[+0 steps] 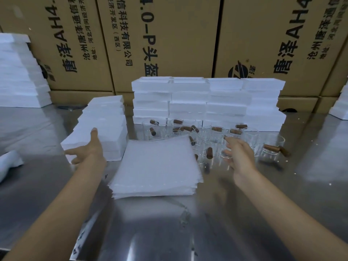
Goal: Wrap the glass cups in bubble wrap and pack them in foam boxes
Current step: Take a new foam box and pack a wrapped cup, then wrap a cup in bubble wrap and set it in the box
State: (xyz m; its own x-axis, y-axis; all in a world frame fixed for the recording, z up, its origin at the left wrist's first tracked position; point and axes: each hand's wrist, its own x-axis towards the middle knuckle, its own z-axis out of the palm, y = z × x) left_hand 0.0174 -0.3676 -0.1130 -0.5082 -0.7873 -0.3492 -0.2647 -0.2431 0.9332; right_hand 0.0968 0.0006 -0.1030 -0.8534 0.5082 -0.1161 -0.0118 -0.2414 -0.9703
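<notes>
On the steel bench, seen from the head camera, the packing job appears to be at or near its start: no glass cup is visibly wrapped, and none sits in a foam box.

Left hand: fingers straight and spread, resting against the near stack of foam boxes at the left; it grips nothing.

Right hand: fingers loosely spread, reaching over the glass cups; whether it touches a cup cannot be told, and it holds nothing.

Task items:
- Glass cups: a cluster standing right of centre, each with a brown handle. Roughly a dozen or more; overlap and transparency prevent an exact count.
- Bubble wrap: one stack of cut sheets, between the two hands, just beside the cups. Sheet count not readable.
- Foam boxes: one leaning stack at the left hand, four adjoining stacks behind the cups, and one further stack at far left.

Remaining, by judgement: wrapping and boxing every cup.

Cardboard cartons stand behind the bench.
</notes>
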